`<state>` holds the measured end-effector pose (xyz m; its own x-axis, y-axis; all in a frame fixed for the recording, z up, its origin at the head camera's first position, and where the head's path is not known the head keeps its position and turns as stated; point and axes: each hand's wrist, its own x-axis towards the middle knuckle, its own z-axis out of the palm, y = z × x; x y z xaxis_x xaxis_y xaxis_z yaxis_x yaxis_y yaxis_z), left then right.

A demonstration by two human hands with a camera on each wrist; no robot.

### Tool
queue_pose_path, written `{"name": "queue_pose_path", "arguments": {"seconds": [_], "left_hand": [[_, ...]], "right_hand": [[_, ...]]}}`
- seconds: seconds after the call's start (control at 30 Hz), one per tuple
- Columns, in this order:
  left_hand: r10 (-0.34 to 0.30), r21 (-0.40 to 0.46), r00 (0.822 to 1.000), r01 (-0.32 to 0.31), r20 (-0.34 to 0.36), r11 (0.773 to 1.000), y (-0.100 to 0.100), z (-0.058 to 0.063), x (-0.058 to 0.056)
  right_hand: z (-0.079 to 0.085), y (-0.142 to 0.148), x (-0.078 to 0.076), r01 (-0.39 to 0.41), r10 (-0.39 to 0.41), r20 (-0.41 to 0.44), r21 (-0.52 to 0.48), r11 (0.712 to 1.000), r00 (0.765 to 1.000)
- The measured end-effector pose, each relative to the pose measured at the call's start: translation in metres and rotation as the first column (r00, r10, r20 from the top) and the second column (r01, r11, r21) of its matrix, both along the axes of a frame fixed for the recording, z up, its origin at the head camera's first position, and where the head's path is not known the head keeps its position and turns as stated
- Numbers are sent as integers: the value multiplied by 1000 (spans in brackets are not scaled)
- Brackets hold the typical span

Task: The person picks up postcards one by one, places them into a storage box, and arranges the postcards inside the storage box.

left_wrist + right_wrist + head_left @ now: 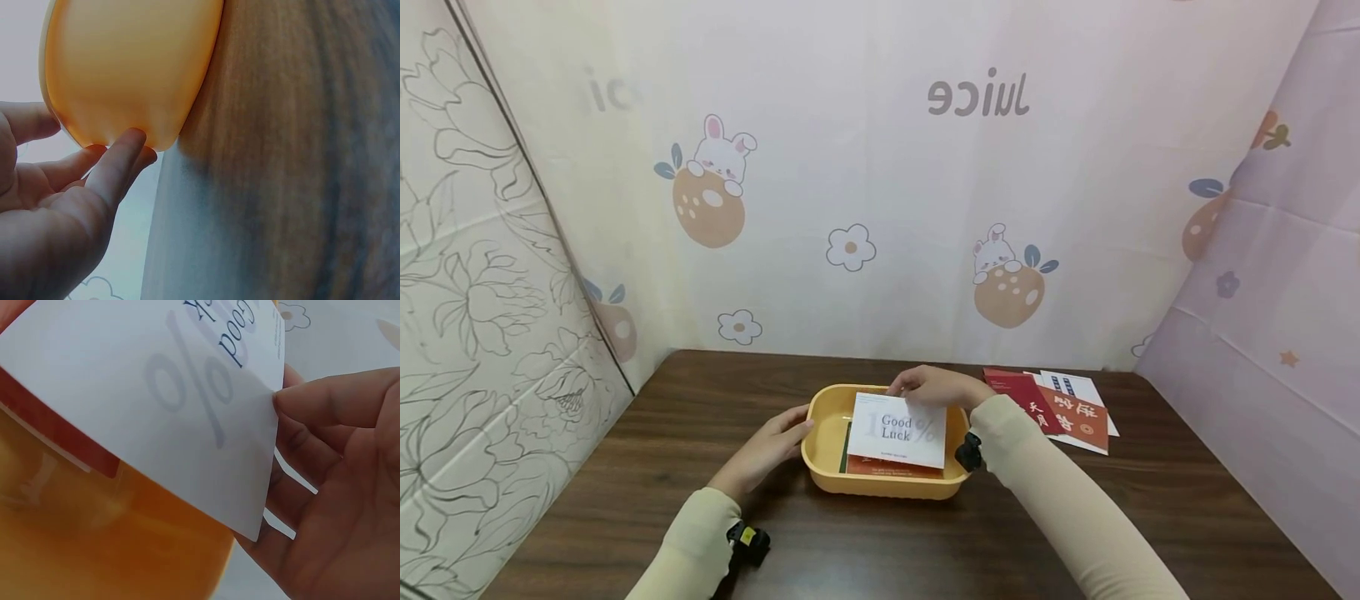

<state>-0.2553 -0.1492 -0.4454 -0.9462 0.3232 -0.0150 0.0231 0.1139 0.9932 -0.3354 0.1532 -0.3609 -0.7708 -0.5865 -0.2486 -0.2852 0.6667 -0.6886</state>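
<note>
A white card printed "Good Luck" is tilted over a yellow plastic basin. At its far upper edge, my right hand pinches it; the right wrist view shows the thumb on the printed face and the fingers behind. Under the white card, an orange-red card lies in the basin, mostly covered, with a dark green edge beside it. My left hand holds the basin's left end, thumb at the rim and fingers against the outer wall.
Right of the basin, several cards overlap on the dark wooden table: a dark red card, an orange-red card and white ones. A patterned curtain stands behind the table, with more fabric on both sides.
</note>
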Motion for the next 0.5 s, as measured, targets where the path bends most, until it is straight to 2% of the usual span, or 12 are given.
{"name": "queue_pose_path", "arguments": {"seconds": [0.37, 0.5], "left_hand": [[-1, -6, 1000, 1, 1, 1000, 0, 1, 0], [-7, 6, 1000, 7, 2, 1000, 0, 0, 0]], "right_hand": [[-7, -7, -4, -70, 70, 1, 35, 997, 998], [-9, -11, -4, -91, 89, 37, 59, 994, 995]]}}
